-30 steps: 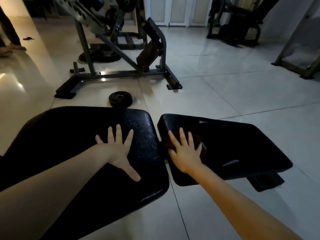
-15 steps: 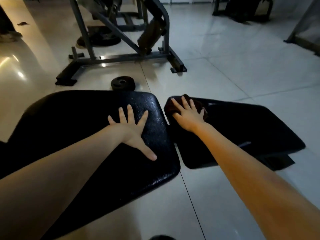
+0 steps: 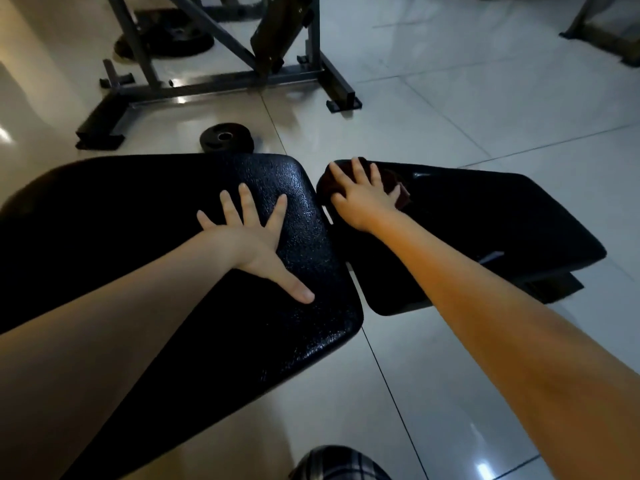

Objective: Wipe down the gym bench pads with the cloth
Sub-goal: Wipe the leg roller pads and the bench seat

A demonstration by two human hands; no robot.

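Two black bench pads lie side by side with a narrow gap between them. My left hand [image 3: 254, 242] rests flat with spread fingers on the large left pad [image 3: 104, 220], near its right edge. My right hand [image 3: 363, 195] presses with straight fingers on a dark brownish cloth [image 3: 401, 197], which sits at the far left corner of the smaller right pad [image 3: 502, 230]. Most of the cloth is hidden under the hand.
A small black weight plate [image 3: 227, 137] lies on the tiled floor just beyond the left pad. Behind it stands a grey metal machine frame [image 3: 221, 88] with a larger plate [image 3: 166, 43]. A checked trouser knee [image 3: 339, 464] shows at the bottom edge.
My right hand has slid the cloth from the middle of the right pad's left side to its far left corner. My left hand has stayed on the left pad. The view has tilted downward.
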